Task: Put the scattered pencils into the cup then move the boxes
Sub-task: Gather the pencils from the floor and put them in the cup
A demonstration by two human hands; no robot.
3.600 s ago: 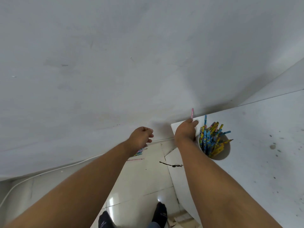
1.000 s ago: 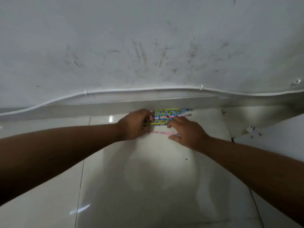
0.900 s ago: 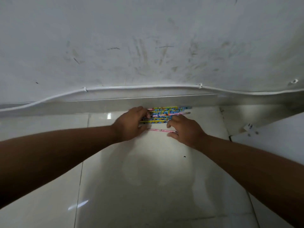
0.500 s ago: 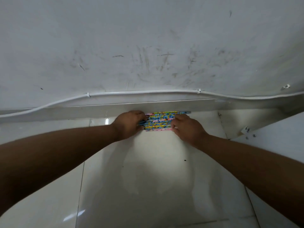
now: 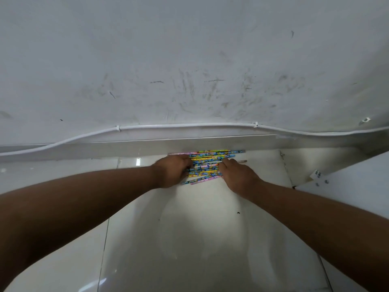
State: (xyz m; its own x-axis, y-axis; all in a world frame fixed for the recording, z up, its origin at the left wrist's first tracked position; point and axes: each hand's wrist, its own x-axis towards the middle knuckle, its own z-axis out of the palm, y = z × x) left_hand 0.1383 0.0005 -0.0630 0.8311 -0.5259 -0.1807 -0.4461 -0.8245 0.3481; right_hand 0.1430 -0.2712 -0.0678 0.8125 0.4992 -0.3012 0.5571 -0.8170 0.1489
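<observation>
Several colourful patterned pencils [image 5: 207, 164] lie side by side on the glossy floor tile, right against the skirting of the wall. My left hand [image 5: 171, 171] has its fingers curled over their left ends. My right hand [image 5: 239, 174] covers their right part, fingers bent down onto them. A few pencils at the near edge of the bunch lie slightly askew. One plain pencil end [image 5: 242, 161] sticks out past my right hand. No cup and no boxes are in view.
A scuffed white wall [image 5: 189, 70] rises just behind the pencils, with a white cable [image 5: 189, 125] clipped along it above the skirting. A white table panel with a screwed bracket [image 5: 321, 180] juts in at the right. Pale floor tiles [image 5: 189, 239] stretch towards me.
The view went from the tabletop cup down to the floor. Both hands pushed the loose pencils, the pink one included, into one bunch by the skirting and now hold it at both ends.
</observation>
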